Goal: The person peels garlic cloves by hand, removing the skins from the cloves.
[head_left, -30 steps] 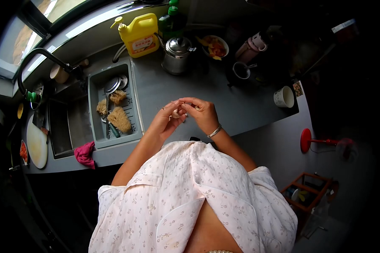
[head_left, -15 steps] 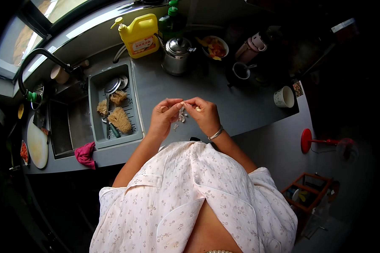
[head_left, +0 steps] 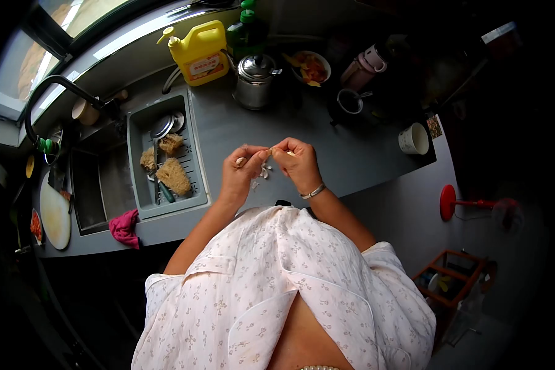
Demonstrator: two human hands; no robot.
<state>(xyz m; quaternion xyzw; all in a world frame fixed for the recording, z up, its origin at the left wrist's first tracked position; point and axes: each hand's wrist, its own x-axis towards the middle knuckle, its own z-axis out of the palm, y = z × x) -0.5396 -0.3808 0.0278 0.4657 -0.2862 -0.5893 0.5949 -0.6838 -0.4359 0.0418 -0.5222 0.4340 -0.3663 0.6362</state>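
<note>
My left hand (head_left: pixel 239 176) and my right hand (head_left: pixel 299 166) meet fingertip to fingertip above the grey counter. Between the pinched fingers is a small pale piece that looks like a garlic clove, mostly covered by the fingers. Another pale garlic clove (head_left: pixel 240 161) is tucked in my left hand's curled fingers. Something pale also shows slightly within my right hand, largely hidden. Under the hands lie white garlic skins (head_left: pixel 265 171) on the counter (head_left: pixel 351 154).
To the left, a grey drain tray (head_left: pixel 198 185) holding scrubbers sits beside the sink (head_left: pixel 98 191). Behind stand a yellow jug (head_left: pixel 198 52), a steel pot (head_left: pixel 254 89) and a bowl of peelings (head_left: pixel 314 68). A paper cup (head_left: pixel 414 139) stands near the right edge.
My right hand has turned slightly, and its fingers now cover more of the pale clove in it. Both hands stay together over the skins; the view has shifted a little.
</note>
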